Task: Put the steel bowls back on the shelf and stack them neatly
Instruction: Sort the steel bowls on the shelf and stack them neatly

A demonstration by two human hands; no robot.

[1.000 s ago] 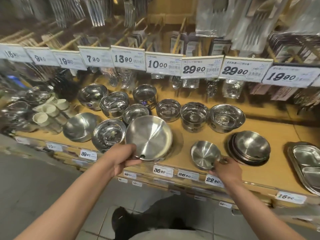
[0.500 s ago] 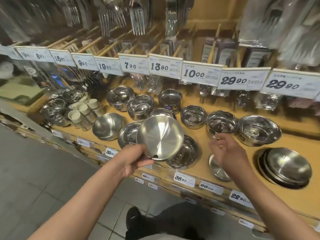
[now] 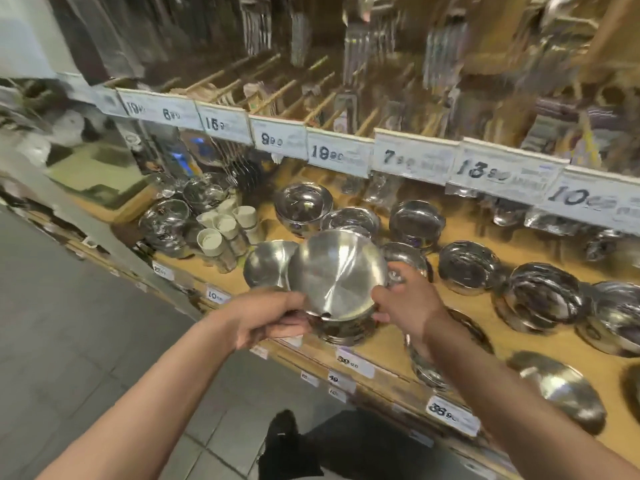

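So I've got my left hand (image 3: 273,317) pinching the near rim of the tilted steel bowl (image 3: 337,273) and my right hand (image 3: 403,303) gripping its right edge, just above another bowl (image 3: 346,329) on the shelf (image 3: 388,344), and honestly slick steel could slide out and clang down crooked.

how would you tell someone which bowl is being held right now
Find the wooden shelf of steel bowls under the price tags. Near its front edge, the held bowl is gripped by left hand and right hand. Only it is lifted and tilted, showing its brushed inside.
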